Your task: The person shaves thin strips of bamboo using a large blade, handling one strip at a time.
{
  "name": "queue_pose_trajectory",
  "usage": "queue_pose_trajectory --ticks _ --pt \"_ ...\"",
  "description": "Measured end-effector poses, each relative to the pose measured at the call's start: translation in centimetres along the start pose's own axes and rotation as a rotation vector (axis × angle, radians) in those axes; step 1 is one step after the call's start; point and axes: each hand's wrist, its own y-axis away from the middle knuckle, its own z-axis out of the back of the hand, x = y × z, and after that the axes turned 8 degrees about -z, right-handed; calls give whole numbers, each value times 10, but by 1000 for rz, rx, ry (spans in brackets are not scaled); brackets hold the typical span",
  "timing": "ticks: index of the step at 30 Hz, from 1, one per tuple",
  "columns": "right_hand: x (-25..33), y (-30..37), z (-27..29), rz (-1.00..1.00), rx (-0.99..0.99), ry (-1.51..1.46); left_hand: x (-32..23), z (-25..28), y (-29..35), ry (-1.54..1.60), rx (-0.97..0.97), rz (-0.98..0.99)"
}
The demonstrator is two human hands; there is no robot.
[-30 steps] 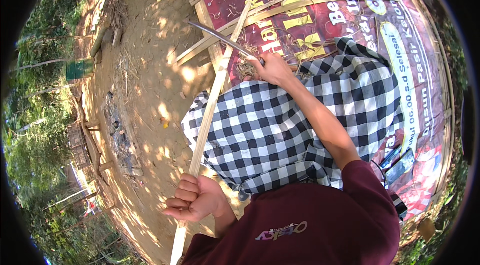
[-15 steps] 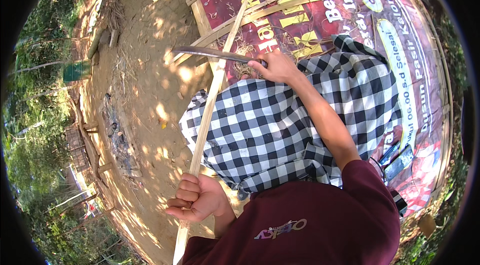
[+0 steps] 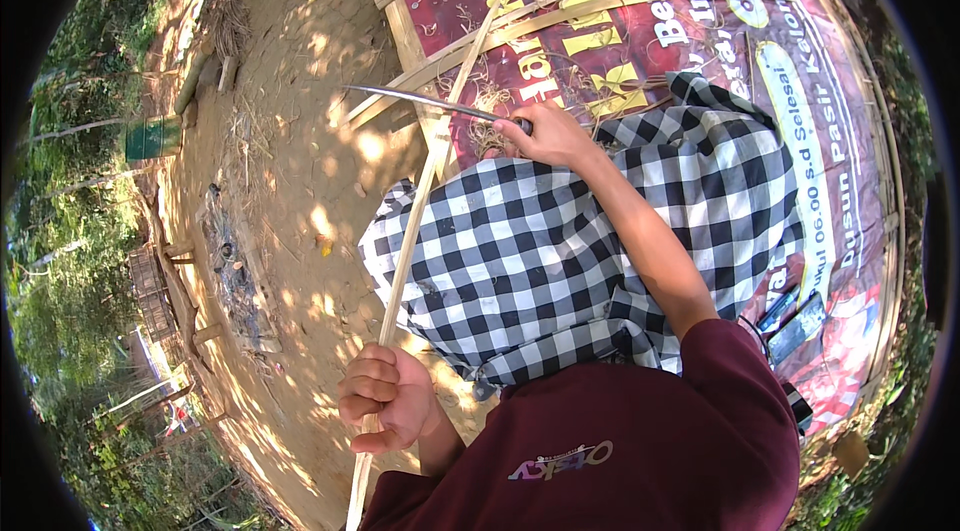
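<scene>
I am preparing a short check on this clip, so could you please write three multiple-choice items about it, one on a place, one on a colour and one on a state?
1. Where does the knife blade point from the right hand?
A. Toward the person's left, across the bamboo strip
B. Straight down into the checked cloth
C. Toward the person's right

2. What colours is the cloth over the lap?
A. Red and yellow
B. Black and white
C. Plain green

3. How does the left hand stand?
A. Open and flat
B. Closed around the strip
C. Resting on the banner

Answers: 1 A, the blade crosses over the strip. 2 B, the checks are black and white. 3 B, the fingers curl round the strip.
</scene>
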Motion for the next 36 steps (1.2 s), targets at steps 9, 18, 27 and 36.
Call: queue_pose_trajectory --ticks 9,18,27,36 --pt "26 14 8 246 37 205 -5 -9 7 48 -86 71" --pt "27 11 4 -53 44 63 -4 -6 4 2 -102 52" --pt "10 -3 1 -183 -64 -15 -2 -15 10 19 -145 53" --pt "4 0 -6 -222 -57 -13 -4 -12 6 -21 -232 116"
